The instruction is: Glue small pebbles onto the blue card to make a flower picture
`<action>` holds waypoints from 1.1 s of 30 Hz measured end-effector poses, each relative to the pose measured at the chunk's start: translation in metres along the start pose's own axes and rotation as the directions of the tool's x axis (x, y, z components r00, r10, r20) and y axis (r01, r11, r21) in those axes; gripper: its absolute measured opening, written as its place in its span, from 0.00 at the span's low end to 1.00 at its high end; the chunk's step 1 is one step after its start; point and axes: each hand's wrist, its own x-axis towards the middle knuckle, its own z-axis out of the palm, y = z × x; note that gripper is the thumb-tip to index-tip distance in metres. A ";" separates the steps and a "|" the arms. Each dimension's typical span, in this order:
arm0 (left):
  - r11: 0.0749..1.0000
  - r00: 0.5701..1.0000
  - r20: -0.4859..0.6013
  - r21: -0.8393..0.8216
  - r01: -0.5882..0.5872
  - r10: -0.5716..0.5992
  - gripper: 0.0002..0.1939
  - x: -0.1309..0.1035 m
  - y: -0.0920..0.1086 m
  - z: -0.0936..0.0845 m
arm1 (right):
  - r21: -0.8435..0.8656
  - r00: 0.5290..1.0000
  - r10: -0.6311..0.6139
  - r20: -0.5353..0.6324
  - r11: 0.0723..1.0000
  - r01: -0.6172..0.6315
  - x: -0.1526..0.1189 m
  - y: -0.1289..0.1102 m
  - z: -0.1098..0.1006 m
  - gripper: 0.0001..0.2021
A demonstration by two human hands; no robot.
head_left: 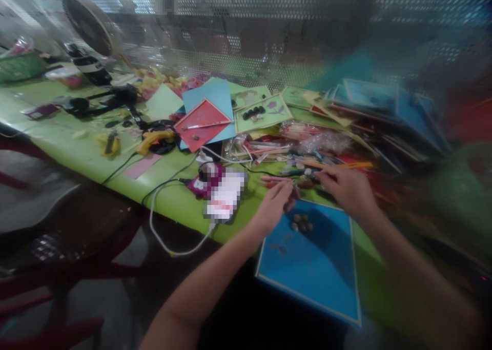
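Observation:
A blue panel (pixel 315 268) with a pale border lies at the table's near edge, below both hands. A small cluster of pebbles (pixel 302 223) sits on its upper part, and fainter marks show to their lower left. Above the panel's upper left corner is my left hand (pixel 274 206), its fingers closed together around something too small to make out. My right hand (pixel 349 188) is over the panel's upper right side, thumb and fingers pinched. What lies in that pinch is blurred. Pens and sticks (pixel 277 180) are spread just beyond my fingertips.
A phone (pixel 225 196) with a white charging cable (pixel 184 252) lies left of my hands. Further left are a yellow glue gun (pixel 156 141) and a fan (pixel 90 27). Red panel (pixel 202 124), green panel (pixel 263 113) and stacked blue panels (pixel 372 99) stand behind.

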 end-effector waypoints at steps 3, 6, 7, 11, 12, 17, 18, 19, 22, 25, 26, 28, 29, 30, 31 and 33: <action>1.000 1.000 -0.003 -0.011 0.004 -0.004 0.29 0.000 0.002 0.000 | 0.043 0.997 -0.071 0.023 0.997 0.070 0.004 0.008 0.001 0.13; 1.000 1.000 -0.002 -0.014 0.020 -0.020 0.29 -0.001 0.003 0.000 | -0.001 0.999 -0.034 0.022 0.999 0.034 0.005 0.011 0.001 0.12; 1.000 1.000 0.000 -0.013 0.027 -0.027 0.29 -0.001 0.003 0.000 | -0.014 1.000 -0.007 0.022 1.000 0.007 0.005 0.011 0.001 0.12; 0.999 0.999 -0.003 -0.007 0.053 -0.053 0.28 -0.001 0.004 0.000 | 0.014 1.000 0.000 -0.021 1.000 0.000 0.000 0.003 -0.004 0.11; 0.998 0.998 -0.006 -0.006 0.059 -0.059 0.28 -0.001 0.004 0.000 | 0.049 0.998 -0.043 -0.040 0.998 0.045 -0.002 -0.001 -0.005 0.10; 0.996 0.996 -0.001 0.009 0.084 -0.084 0.30 -0.001 -0.001 -0.001 | 0.195 0.924 -0.372 -0.085 0.903 0.382 -0.012 -0.029 -0.010 0.10; 0.996 0.996 0.006 0.018 0.088 -0.088 0.30 -0.001 -0.002 -0.001 | 0.192 0.909 -0.409 -0.080 0.888 0.417 -0.014 -0.033 -0.010 0.11; 0.995 0.996 0.012 0.030 0.091 -0.092 0.30 -0.001 -0.004 -0.001 | 0.185 0.899 -0.431 -0.075 0.880 0.437 -0.015 -0.036 -0.009 0.11; 0.993 0.996 0.023 0.086 0.084 -0.087 0.30 -0.001 -0.006 -0.003 | 0.168 0.906 -0.419 -0.055 0.891 0.422 -0.018 -0.038 -0.009 0.09; 0.984 1.000 0.001 0.175 0.020 -0.020 0.25 -0.002 -0.006 -0.005 | 0.203 0.943 -0.333 -0.001 0.923 0.327 -0.024 -0.039 -0.012 0.08; 0.978 1.000 -0.004 0.208 -0.007 0.008 0.23 -0.003 -0.006 -0.005 | 0.221 0.953 -0.301 0.014 0.931 0.291 -0.027 -0.041 -0.014 0.08; 0.961 0.998 0.003 0.271 -0.055 0.056 0.19 -0.005 -0.005 -0.005 | 0.233 0.966 -0.257 0.016 0.941 0.246 -0.035 -0.044 -0.018 0.09; 0.951 0.997 0.015 0.301 -0.074 0.073 0.18 -0.005 -0.004 -0.005 | 0.221 0.969 -0.247 0.002 0.945 0.240 -0.038 -0.046 -0.019 0.10; 0.940 0.996 0.030 0.327 -0.092 0.087 0.17 -0.006 -0.003 -0.005 | 0.196 0.969 -0.247 -0.016 0.949 0.245 -0.042 -0.048 -0.020 0.10; 0.929 0.994 0.045 0.352 -0.109 0.099 0.17 -0.006 -0.003 -0.005 | 0.165 0.966 -0.255 -0.036 0.952 0.257 -0.046 -0.050 -0.021 0.10; 0.908 0.990 0.076 0.395 -0.141 0.121 0.17 -0.007 -0.002 -0.004 | 0.106 0.959 -0.273 -0.074 0.954 0.280 -0.052 -0.052 -0.022 0.10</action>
